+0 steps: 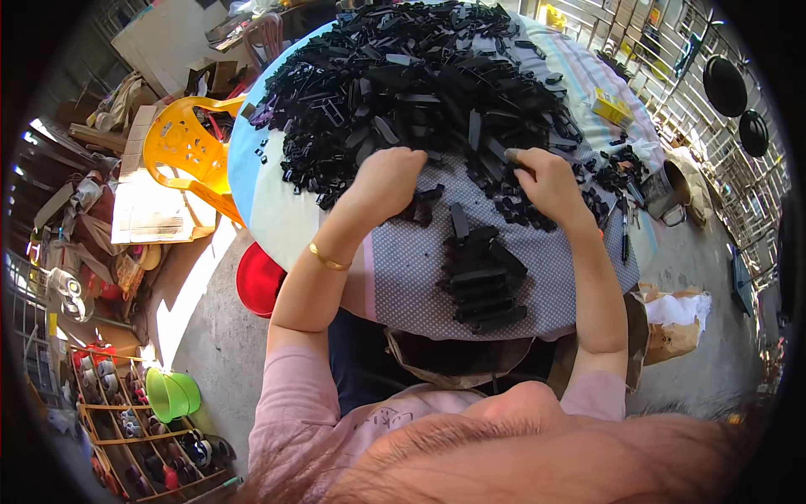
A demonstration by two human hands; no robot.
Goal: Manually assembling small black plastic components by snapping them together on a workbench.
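The left hand (388, 178) lies knuckles-up at the near edge of a big heap of small black plastic pieces (420, 80) — flat bars and clips, matte, tangled together — fingers curled under, so I cannot tell what they grip. Below, between the forearms, a short stack of longer black plastic strips (485, 281) sits on the dotted grey cloth (403, 277). The right hand (547, 181) pinches among loose pieces, its hold hidden. The round table (269, 202) stands on concrete floor — yellow plastic chair (186, 147) left, metal cup (667, 191) right.
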